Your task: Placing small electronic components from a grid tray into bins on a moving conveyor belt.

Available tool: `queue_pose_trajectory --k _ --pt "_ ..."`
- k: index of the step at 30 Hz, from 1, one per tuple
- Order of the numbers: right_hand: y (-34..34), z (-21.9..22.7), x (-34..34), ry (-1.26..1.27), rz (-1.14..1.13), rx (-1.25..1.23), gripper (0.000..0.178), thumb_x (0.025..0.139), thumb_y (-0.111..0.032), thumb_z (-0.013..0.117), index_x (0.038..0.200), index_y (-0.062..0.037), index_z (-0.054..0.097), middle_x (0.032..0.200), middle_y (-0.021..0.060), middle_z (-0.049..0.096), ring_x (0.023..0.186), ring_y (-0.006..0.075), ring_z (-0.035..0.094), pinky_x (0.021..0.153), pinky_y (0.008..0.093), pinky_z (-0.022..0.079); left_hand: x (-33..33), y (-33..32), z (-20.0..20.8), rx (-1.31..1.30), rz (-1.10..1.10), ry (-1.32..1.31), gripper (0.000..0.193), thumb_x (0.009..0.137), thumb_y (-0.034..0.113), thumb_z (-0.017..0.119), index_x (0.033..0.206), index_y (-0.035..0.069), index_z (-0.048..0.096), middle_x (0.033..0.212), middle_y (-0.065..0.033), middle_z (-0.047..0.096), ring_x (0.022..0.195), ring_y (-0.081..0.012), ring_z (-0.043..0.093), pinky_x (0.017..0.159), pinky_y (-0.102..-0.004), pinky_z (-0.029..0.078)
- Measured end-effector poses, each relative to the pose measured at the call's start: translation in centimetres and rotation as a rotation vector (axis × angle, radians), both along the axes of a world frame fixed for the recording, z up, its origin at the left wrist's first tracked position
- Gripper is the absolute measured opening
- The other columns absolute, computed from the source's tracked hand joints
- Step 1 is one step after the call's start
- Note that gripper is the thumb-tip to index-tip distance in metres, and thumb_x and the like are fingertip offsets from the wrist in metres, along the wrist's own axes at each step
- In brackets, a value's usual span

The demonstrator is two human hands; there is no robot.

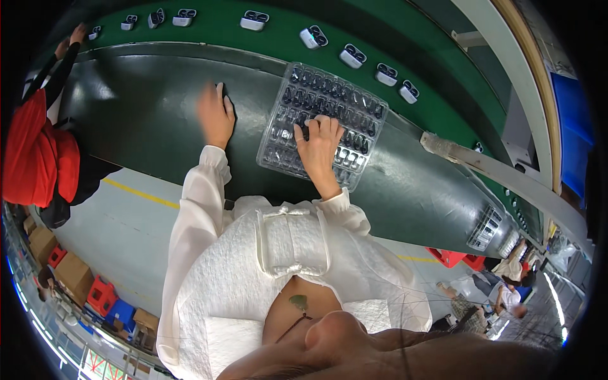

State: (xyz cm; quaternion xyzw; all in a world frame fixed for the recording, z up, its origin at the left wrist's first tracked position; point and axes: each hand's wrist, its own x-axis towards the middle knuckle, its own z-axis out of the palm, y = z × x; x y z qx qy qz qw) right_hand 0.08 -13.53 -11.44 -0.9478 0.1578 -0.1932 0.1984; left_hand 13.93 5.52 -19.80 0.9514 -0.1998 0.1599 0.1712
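Note:
A clear plastic tray (272,140) lies tilted on the dark green bench, its rows of pockets largely filled with dark earbuds (304,77). Over the middle of this tray, my right hand (320,151) reaches down with bent fingers, thumb and fingertips closing on a dark earbud partly hidden by the hand. To the left of the tray my left hand (216,119) is above the bench, fingers apart and partly smeared by motion. I see nothing held in it. A dark patch beside its thumb looks like shadow.
Beyond the bench edge, a green conveyor (218,28) carries several white earbud cases (254,21) with dark insides. At right, a pale metal frame (481,166) crosses the bench near another tray (485,228). A co-worker in a red top (42,155) works at far left.

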Motion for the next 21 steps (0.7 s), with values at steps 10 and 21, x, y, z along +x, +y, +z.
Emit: queue_pose_trajectory --k 10,21 --pt "-3.9 2.3 3.8 0.007 0.062 -0.018 0.025 0.070 -0.025 0.074 0.067 -0.0068 0.058 0.074 0.0084 0.054 0.076 0.0288 0.049 0.069 0.0408 0.037 0.3 0.2 0.6 -0.013 0.011 0.003 0.034 0.086 0.014 0.051 0.119 0.006 0.051 0.121 -0.0140 0.049 0.113 -0.0301 0.044 0.095 -0.0418 0.031" --pt "-15.7 -3.9 19.0 0.238 0.142 0.129 0.018 0.076 -0.023 0.068 0.087 -0.0089 0.069 0.084 0.0127 0.065 0.080 0.0298 0.062 0.072 0.0379 0.049 0.0 -0.2 0.8 -0.034 0.037 0.037 0.036 0.086 0.014 0.052 0.121 0.007 0.050 0.123 -0.0124 0.049 0.113 -0.0293 0.045 0.096 -0.0418 0.031"
